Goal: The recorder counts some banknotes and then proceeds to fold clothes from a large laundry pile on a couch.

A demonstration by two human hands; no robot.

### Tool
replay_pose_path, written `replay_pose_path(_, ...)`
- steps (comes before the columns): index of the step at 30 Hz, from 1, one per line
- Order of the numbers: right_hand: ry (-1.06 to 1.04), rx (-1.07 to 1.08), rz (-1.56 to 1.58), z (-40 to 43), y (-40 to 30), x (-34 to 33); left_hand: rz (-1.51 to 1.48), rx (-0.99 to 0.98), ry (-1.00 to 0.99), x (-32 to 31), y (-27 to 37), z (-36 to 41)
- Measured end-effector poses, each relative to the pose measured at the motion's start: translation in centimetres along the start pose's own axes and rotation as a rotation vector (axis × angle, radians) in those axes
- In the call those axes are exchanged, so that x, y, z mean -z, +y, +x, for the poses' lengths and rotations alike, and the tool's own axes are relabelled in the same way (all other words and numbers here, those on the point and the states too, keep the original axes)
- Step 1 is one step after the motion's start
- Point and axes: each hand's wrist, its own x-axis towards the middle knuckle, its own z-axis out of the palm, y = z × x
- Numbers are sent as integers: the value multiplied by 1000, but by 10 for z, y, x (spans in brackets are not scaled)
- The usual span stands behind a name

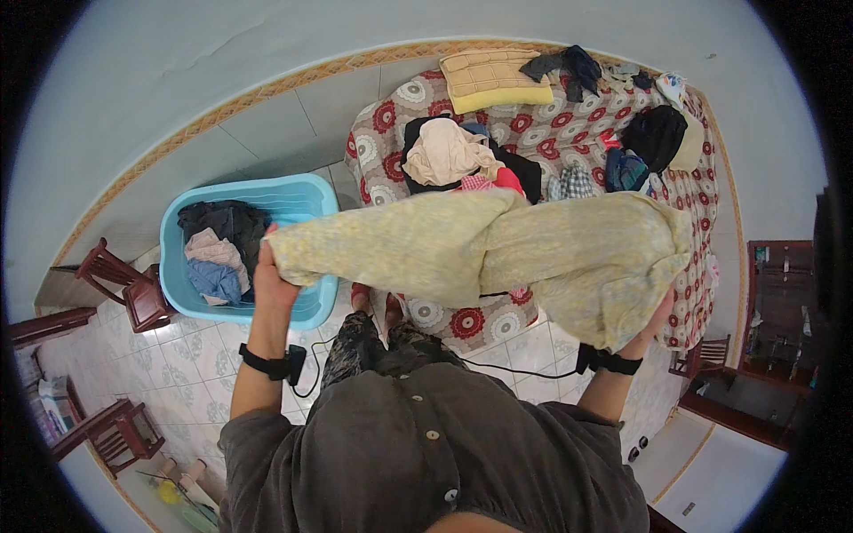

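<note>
Stretched out sideways in front of me is a pale yellow patterned garment (400,246), its surface slightly blurred. My left hand (272,276) grips its left end, above the rim of a light blue plastic tub. At the other end my right hand (656,316) holds it, with the fingers mostly hidden behind the cloth. The garment hangs in front of a sofa (460,323) draped in a cover with red and white round motifs, and hides part of it. Behind the cloth lies a heap of clothes with a cream garment (443,153) on top.
The blue tub (316,200) on the tiled floor holds dark, pink and blue clothes. A wooden chair (143,300) stands left of it. On the sofa are a folded tan and yellow blanket (496,80), a checked cloth (576,181) and a black bag-like item (656,136). Black cables (520,370) run from my wrist straps.
</note>
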Motion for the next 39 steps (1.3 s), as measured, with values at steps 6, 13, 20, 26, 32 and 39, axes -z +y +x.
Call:
replay_pose_path(6, -7, 105, -127, -3, -7, 15, -16, -146, -19, 2, 48, 3)
replay_pose_path(13, 55, 21, 36, 2, 7, -2, -13, -195, -78, -11, 66, -2)
replay_pose_path(20, 123, -43, 34, 4, 2, 4, 32, -238, -87, -34, 79, -20)
replay_pose_path(26, 80, -53, -19, 2, 18, -4, 478, -311, -222, -50, 83, -31)
replay_pose_path(32, -116, -375, 205, -33, 80, -95, 1390, -382, -740, -122, -42, -70)
replay_pose_path(39, -381, -425, -215, -64, 116, -138, 1812, -546, -929, -117, -125, -88)
